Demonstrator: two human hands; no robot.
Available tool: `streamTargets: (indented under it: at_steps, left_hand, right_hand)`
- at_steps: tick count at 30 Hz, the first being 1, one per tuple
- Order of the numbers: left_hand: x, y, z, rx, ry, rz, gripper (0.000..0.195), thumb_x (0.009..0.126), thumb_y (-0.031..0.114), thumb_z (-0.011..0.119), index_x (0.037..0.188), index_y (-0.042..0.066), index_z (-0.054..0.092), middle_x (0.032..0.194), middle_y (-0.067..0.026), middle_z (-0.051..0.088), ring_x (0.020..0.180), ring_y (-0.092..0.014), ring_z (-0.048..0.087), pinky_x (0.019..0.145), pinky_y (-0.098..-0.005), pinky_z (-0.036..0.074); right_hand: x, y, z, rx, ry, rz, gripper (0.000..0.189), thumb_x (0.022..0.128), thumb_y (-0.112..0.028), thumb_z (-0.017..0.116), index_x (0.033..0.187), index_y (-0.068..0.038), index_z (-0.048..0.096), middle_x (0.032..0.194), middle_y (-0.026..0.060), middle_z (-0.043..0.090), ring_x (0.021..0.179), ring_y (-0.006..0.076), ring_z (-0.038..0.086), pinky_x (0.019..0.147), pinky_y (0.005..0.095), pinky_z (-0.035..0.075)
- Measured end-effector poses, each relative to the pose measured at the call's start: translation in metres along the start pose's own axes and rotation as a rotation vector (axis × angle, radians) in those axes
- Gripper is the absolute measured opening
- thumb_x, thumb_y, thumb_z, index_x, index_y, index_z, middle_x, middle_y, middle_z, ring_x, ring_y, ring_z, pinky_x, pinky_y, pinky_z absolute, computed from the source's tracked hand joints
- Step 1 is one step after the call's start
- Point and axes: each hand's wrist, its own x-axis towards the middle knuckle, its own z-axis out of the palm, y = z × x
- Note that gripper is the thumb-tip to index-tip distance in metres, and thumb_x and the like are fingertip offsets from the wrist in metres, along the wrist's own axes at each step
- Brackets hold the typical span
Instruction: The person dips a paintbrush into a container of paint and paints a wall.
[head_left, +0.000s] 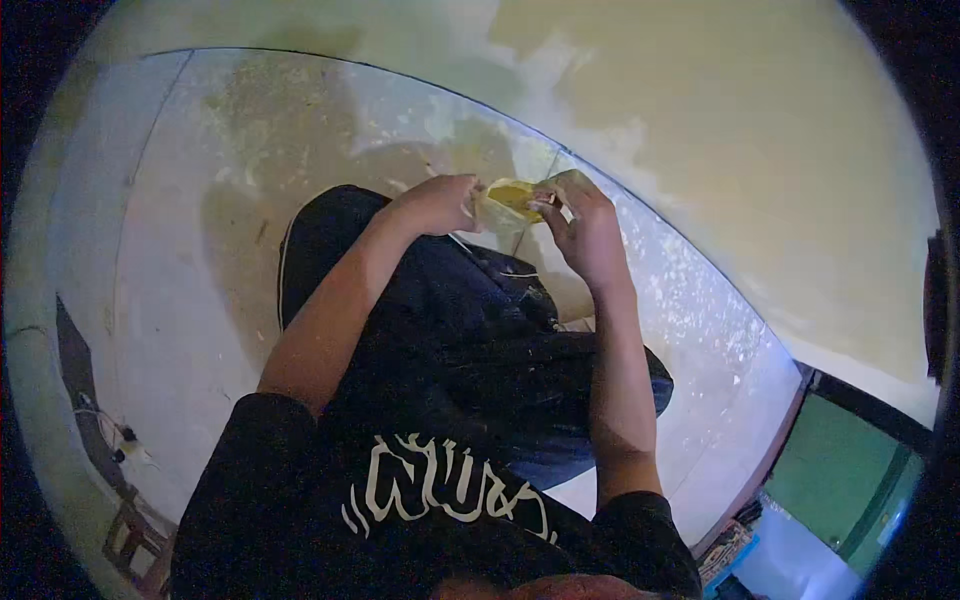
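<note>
Both hands are raised in front of me over my crossed legs, with a small pale-yellow pouch (508, 213) between them. The pouch looks thin and translucent, and its mouth gapes upward, showing a deeper yellow inside. My left hand (441, 204) pinches its left side, fingers curled. On the opposite edge, the thumb and fingertips of my right hand (589, 217) grip the rim. Blur hides what the pouch is made of and whether it contains anything. Dark trousers (465, 352) cover my legs below.
I sit on a pale, stained tiled floor (180, 247) close to a cream wall (697, 150). A white cable (109, 424) lies at the left, above a brown wooden piece of furniture (135, 536). A green door (832, 465) is at lower right, near some piled items (727, 555).
</note>
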Motion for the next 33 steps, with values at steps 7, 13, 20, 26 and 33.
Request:
streamTargets:
  at_steps: [7, 13, 20, 26, 33]
  left_hand:
    - [0.016, -0.025, 0.015, -0.069, 0.010, 0.007, 0.059, 0.072, 0.025, 0.080, 0.120, -0.001, 0.056, 0.115, -0.0230, 0.064, 0.109, -0.037, 0.061, 0.093, -0.0416, 0.048]
    - [0.005, 0.000, 0.000, -0.127, 0.024, 0.029, 0.061, 0.073, 0.021, 0.079, 0.124, -0.001, 0.054, 0.118, -0.0225, 0.064, 0.112, -0.036, 0.061, 0.096, -0.0404, 0.048]
    - [0.021, -0.019, 0.013, -0.292, 0.152, 0.185, 0.056, 0.077, 0.021, 0.080, 0.124, -0.001, 0.058, 0.115, -0.0151, 0.067, 0.106, -0.025, 0.064, 0.093, -0.0350, 0.048]
    - [0.009, 0.017, 0.010, -0.238, 0.166, 0.157, 0.043, 0.080, 0.018, 0.077, 0.116, 0.001, 0.063, 0.099, -0.0118, 0.069, 0.088, -0.020, 0.066, 0.085, -0.0326, 0.051]
    - [0.014, 0.008, 0.027, -0.177, 0.294, 0.322, 0.034, 0.081, 0.017, 0.075, 0.109, 0.001, 0.066, 0.097, -0.0144, 0.071, 0.088, -0.021, 0.067, 0.082, -0.0339, 0.051]
  right_hand:
    - [0.002, 0.014, 0.011, -0.077, -0.032, 0.019, 0.019, 0.076, -0.007, 0.072, 0.095, -0.004, 0.067, 0.092, 0.0124, 0.066, 0.082, 0.0336, 0.062, 0.076, 0.0412, 0.051]
    - [-0.002, 0.011, 0.010, -0.152, 0.040, -0.031, 0.018, 0.076, -0.009, 0.070, 0.094, -0.005, 0.067, 0.092, 0.0120, 0.065, 0.083, 0.0334, 0.062, 0.076, 0.0415, 0.050]
    - [-0.001, 0.002, -0.002, -0.045, 0.052, -0.058, 0.016, 0.081, -0.013, 0.067, 0.095, -0.005, 0.065, 0.090, 0.0146, 0.063, 0.084, 0.0365, 0.060, 0.076, 0.0440, 0.048]
    - [-0.006, 0.005, -0.018, -0.017, 0.202, -0.107, 0.018, 0.083, -0.014, 0.067, 0.096, -0.003, 0.062, 0.091, 0.0167, 0.062, 0.087, 0.0384, 0.059, 0.078, 0.0455, 0.048]
    - [-0.012, -0.004, -0.027, -0.003, 0.286, -0.119, 0.017, 0.086, -0.014, 0.066, 0.100, -0.005, 0.062, 0.094, 0.0136, 0.062, 0.090, 0.0356, 0.060, 0.082, 0.0416, 0.047]
